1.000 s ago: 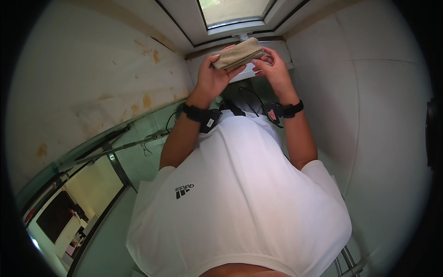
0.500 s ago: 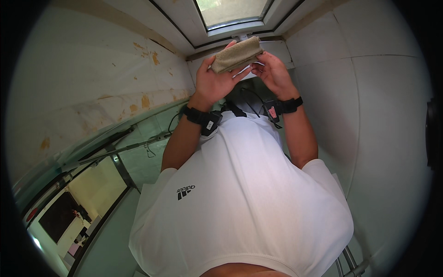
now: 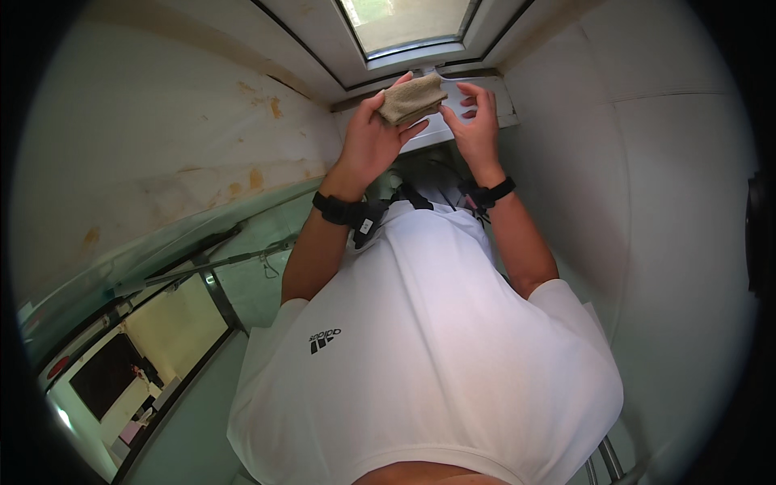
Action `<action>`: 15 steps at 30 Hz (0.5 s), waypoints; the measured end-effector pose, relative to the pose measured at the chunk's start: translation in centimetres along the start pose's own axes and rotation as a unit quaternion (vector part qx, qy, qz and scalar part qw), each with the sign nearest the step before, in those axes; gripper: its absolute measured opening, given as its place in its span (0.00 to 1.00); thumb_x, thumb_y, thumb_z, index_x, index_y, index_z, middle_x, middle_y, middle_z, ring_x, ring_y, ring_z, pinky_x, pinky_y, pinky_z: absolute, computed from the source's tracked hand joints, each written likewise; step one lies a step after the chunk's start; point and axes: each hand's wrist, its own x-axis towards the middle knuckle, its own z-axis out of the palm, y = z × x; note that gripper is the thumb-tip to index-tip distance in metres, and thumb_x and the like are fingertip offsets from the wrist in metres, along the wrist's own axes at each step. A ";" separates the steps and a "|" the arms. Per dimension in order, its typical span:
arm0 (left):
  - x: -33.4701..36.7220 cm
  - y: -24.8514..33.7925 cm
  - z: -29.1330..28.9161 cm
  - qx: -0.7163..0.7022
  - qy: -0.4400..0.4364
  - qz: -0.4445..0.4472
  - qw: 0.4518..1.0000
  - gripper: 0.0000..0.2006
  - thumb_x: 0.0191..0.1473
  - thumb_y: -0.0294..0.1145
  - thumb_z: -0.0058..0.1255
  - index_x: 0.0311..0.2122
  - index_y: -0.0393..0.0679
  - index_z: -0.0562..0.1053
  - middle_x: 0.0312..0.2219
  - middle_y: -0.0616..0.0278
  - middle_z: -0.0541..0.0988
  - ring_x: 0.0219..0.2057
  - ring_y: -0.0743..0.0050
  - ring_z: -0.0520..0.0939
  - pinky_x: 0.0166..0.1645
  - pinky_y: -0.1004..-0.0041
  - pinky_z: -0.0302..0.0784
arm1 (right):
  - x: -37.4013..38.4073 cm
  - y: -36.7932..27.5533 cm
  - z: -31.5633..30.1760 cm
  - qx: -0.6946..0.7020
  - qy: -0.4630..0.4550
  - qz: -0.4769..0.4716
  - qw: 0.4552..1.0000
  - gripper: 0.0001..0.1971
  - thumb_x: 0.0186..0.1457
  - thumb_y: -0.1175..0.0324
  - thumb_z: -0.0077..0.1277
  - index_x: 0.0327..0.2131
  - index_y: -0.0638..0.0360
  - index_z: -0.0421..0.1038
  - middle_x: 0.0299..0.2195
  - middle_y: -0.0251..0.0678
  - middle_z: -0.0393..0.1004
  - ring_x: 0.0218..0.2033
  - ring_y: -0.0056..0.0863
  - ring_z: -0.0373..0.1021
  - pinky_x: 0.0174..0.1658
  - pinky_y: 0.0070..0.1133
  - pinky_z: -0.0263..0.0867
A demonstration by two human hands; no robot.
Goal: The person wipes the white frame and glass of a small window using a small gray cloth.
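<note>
A folded brownish-grey cloth [image 3: 412,99] is held up in front of the window sill, far ahead of my chest. My left hand [image 3: 370,137] grips it from the left and below, thumb on the near side and fingers spread behind and under it. Just to the right of the cloth, my right hand [image 3: 477,129] has its fingers apart and holds nothing. Its thumb tip is close to the cloth's right edge; whether it touches I cannot tell. Both wrists wear black straps, and a small black device shows at the left strap [image 3: 343,208].
A framed window [image 3: 412,32] stands ahead above a white sill [image 3: 501,105]. Stained wall [image 3: 202,137] runs along the left and pale tiled wall [image 3: 647,162] along the right. A metal rail [image 3: 242,257] and a glazed opening [image 3: 153,356] are at the lower left.
The cloth looks shorter and has shifted slightly left. My right hand has come off its right end and its fingers have spread upward. My left hand keeps its grip.
</note>
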 end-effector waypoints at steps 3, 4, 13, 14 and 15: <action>0.1 0.3 0.3 0.028 0.023 -0.010 0.999 0.31 0.70 0.47 0.31 0.74 0.46 0.57 0.69 0.54 0.66 0.67 0.55 0.70 0.73 0.53 0.61 | 1.2 -0.2 -0.3 -0.009 -0.013 -0.099 0.995 0.15 0.52 0.72 0.66 0.44 0.56 0.78 0.46 0.34 0.74 0.47 0.32 0.72 0.45 0.26 0.71; 0.2 0.3 0.6 0.034 0.024 -0.009 0.999 0.31 0.70 0.47 0.30 0.74 0.46 0.57 0.69 0.54 0.66 0.67 0.55 0.70 0.73 0.54 0.61 | 1.7 -0.4 -0.4 -0.003 -0.024 -0.109 0.994 0.08 0.53 0.73 0.65 0.37 0.57 0.80 0.45 0.34 0.74 0.48 0.34 0.72 0.47 0.28 0.71; 0.6 0.2 0.4 0.072 0.087 -0.026 0.993 0.30 0.70 0.45 0.30 0.73 0.47 0.59 0.66 0.54 0.70 0.66 0.55 0.72 0.71 0.55 0.63 | 3.9 -1.1 -3.2 -0.134 -0.040 -0.239 0.961 0.05 0.55 0.73 0.64 0.36 0.56 0.79 0.45 0.34 0.75 0.48 0.39 0.72 0.50 0.31 0.71; 0.6 0.1 0.7 0.062 0.098 -0.017 0.993 0.30 0.70 0.45 0.30 0.73 0.47 0.59 0.66 0.54 0.70 0.66 0.55 0.72 0.71 0.55 0.63 | 3.7 -1.2 -3.3 -0.143 -0.044 -0.252 0.956 0.05 0.55 0.73 0.64 0.36 0.56 0.79 0.45 0.33 0.76 0.49 0.39 0.72 0.51 0.31 0.71; 0.6 0.0 0.9 0.052 0.108 -0.007 0.993 0.30 0.70 0.44 0.30 0.73 0.47 0.59 0.66 0.53 0.70 0.66 0.54 0.72 0.71 0.55 0.63 | 3.3 -1.3 -3.4 -0.141 -0.062 -0.253 0.955 0.06 0.54 0.73 0.64 0.36 0.56 0.79 0.46 0.33 0.76 0.49 0.39 0.72 0.51 0.31 0.71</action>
